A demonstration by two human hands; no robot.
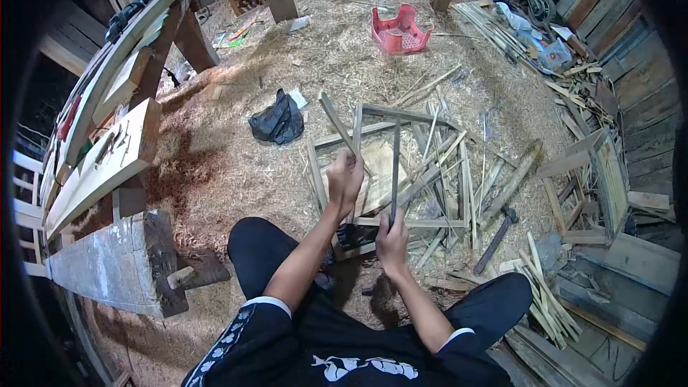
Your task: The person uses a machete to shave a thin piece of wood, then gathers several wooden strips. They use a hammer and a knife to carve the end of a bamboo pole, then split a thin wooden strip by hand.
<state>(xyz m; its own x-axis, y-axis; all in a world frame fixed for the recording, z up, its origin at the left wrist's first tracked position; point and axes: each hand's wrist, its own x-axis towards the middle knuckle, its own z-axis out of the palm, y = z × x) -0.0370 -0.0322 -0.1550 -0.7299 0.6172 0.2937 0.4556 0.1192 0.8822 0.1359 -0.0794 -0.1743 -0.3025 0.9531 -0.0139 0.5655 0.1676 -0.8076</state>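
My left hand [345, 183] is closed around a thin wooden strip [335, 122] that slants up to the left; another upright strip [357, 129] stands just beside it. In my right hand [392, 240] is a long, dark, narrow bar [395, 165], pointing away from me. Both hands are above a rectangular wooden frame [315, 172] on the ground, with a pale board [381, 165] and many loose strips lying in and across it.
A hammer [496, 244] lies right of the frame, near a round stick [512, 183]. Ahead are a black plastic bag [278, 120] and an upturned red stool [400, 37]. A workbench plank [107, 165] and a heavy block [107, 265] stand left. Scrap wood lines the right.
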